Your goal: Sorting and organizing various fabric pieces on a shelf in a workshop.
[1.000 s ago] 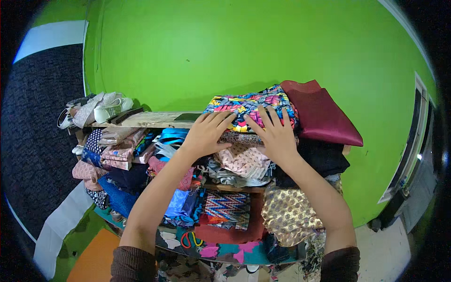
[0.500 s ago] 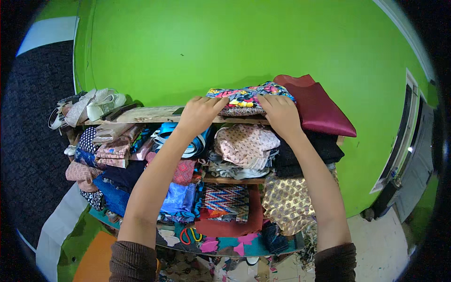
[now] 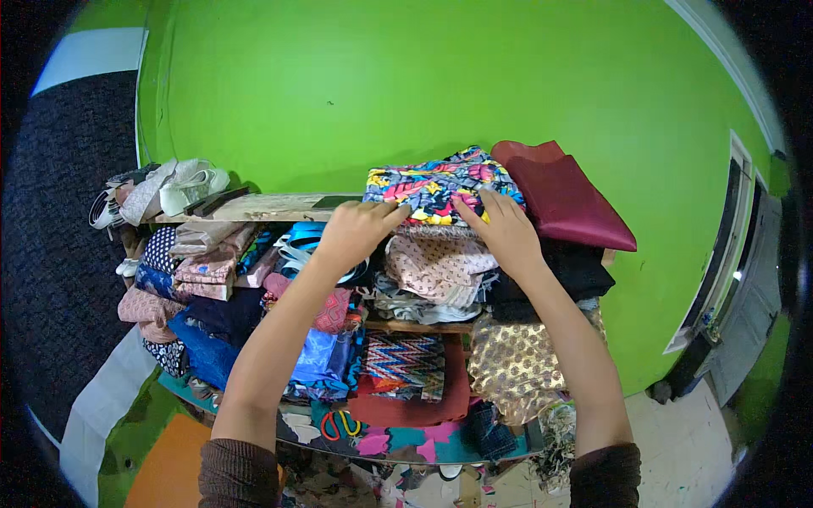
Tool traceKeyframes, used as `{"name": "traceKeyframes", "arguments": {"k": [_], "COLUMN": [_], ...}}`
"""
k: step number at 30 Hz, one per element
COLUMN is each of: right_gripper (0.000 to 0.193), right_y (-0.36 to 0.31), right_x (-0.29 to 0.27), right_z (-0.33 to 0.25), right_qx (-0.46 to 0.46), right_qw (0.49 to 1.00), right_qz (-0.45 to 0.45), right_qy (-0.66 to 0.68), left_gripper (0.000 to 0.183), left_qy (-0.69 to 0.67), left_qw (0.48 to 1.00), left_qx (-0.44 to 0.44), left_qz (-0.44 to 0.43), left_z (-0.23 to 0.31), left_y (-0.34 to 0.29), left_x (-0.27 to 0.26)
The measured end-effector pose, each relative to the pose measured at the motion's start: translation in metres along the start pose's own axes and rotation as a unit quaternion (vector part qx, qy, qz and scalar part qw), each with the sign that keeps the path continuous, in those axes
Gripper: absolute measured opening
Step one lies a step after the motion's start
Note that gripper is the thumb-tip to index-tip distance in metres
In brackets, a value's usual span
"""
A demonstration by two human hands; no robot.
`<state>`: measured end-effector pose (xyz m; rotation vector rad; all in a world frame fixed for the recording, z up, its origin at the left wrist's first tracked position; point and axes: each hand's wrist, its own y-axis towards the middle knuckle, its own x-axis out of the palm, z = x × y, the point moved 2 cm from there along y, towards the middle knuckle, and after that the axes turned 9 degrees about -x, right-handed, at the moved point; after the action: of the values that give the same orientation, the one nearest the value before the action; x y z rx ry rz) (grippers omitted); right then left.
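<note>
From where I stand, the upper left of the frame has a jumble of white shoes (image 3: pixel 188 193), as far as I can tell, at the end of a wooden shelf (image 3: pixel 275 207). Below, towards the lower middle, lie scissors (image 3: pixel 340 426) with red and yellow handles.

Next comes the left hand (image 3: pixel 357 230), near the centre, at the lower left edge of a folded, brightly patterned cloth (image 3: pixel 440 188). Its fingers are close together, the thumb apart; whether they pinch the fabric I can't tell. The cloth sits on top of the shelf, just above the middle of the frame, with a pale pink cloth (image 3: pixel 436 269) in the space beneath.

The right hand (image 3: pixel 506 227) lies over the patterned cloth's right side, fingers spread and thumb out wide, gripping nothing that I can see. Further right, a shiny maroon cloth (image 3: pixel 584 201) rests right beside it.

I'd judge the patterned cloth soft, floppy, fairly light and hard to break, though its folds could slide apart; the sensible hold is both front corners, thumbs underneath. The maroon one looks more slippery. I can read no label, brand or writing anywhere.
</note>
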<state>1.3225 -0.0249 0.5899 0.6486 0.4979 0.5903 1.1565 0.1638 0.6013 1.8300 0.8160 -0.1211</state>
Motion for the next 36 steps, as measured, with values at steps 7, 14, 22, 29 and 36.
{"name": "traceKeyframes", "arguments": {"k": [7,14,22,29,36], "right_gripper": [0.059,0.062,0.062,0.05,0.032], "right_y": [0.001,-0.011,-0.004,-0.003,0.002], "right_x": [0.0,-0.003,-0.021,-0.033,-0.03], "right_z": [0.005,0.004,-0.016,-0.078,-0.15], "right_qx": [-0.007,-0.024,0.035,0.037,0.019], "right_qw": [0.999,0.999,0.996,0.989,0.968], "right_qz": [0.029,0.002,-0.021,0.044,0.087], "right_qy": [0.015,0.027,0.08,0.134,0.233], "left_gripper": [0.04,0.044,0.059,0.054,0.05], "left_qy": [0.033,0.076,-0.066,-0.066,-0.089], "left_qw": [0.999,0.997,0.992,0.987,0.981], "left_qx": [0.015,0.007,-0.092,-0.142,-0.171], "left_qz": [0.037,0.008,-0.053,0.024,0.005], "left_z": [-0.005,-0.01,-0.009,0.026,0.038], "left_y": [0.0,-0.01,-0.037,-0.107,-0.155], "left_x": [0.004,0.002,-0.02,-0.026,-0.017]}}
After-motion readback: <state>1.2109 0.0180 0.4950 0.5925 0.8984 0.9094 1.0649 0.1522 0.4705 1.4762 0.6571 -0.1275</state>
